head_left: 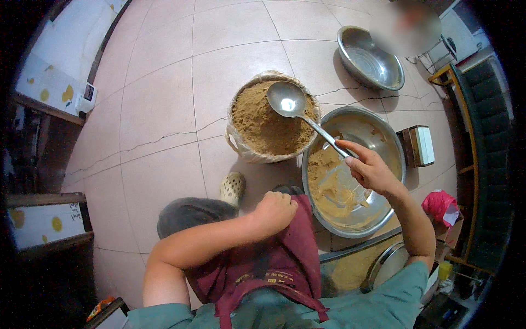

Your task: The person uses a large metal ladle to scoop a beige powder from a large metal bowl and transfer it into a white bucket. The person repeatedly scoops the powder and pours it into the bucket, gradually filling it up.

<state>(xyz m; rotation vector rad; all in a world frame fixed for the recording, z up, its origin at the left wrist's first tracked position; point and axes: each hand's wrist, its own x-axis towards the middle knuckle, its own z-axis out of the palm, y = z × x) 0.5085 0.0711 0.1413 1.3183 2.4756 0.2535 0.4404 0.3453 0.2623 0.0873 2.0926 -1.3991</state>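
Note:
My right hand (373, 170) grips the handle of a large metal ladle (287, 98), with the index finger laid along it. The ladle's bowl lies over a heap of brown powder (267, 131), which fills a bucket lined with a pale plastic bag (263, 158). Below my right hand is a wide steel basin (396, 164), with powder and smears of tan paste (333, 193) along its left side. Loosely curled, my left hand (276, 211) rests on my knee over the maroon apron (304, 246). Nothing shows in its fingers, though the palm is hidden.
Another steel basin (376, 68) stands on the tiled floor (164, 103) at the upper right, beside a blurred patch. A small box (417, 146) is right of the large basin. Farther right are a pink bag (440, 207) and a wooden-framed bench (468, 164). Covered tables (53, 78) line the left.

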